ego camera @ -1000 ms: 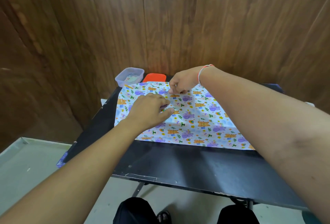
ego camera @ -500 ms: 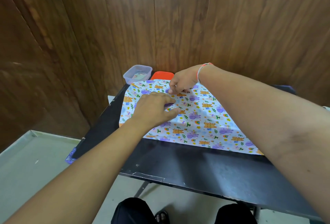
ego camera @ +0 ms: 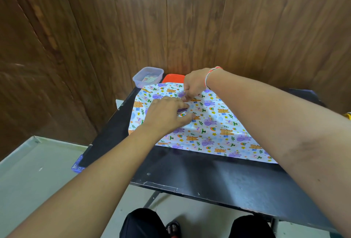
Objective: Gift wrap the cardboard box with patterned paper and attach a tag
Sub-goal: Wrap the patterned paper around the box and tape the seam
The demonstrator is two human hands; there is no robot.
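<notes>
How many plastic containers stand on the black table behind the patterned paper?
2: a clear plastic tub at the far left corner and an orange plastic container beside it, partly hidden by the right hand.

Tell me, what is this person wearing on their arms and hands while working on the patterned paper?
Both forearms are bare, with no sleeves in view and no gloves. The left hand shows no ring, watch or band. The right hand has a thin bracelet at the wrist, made of white and red-orange strands. No ring shows on either hand.
</notes>
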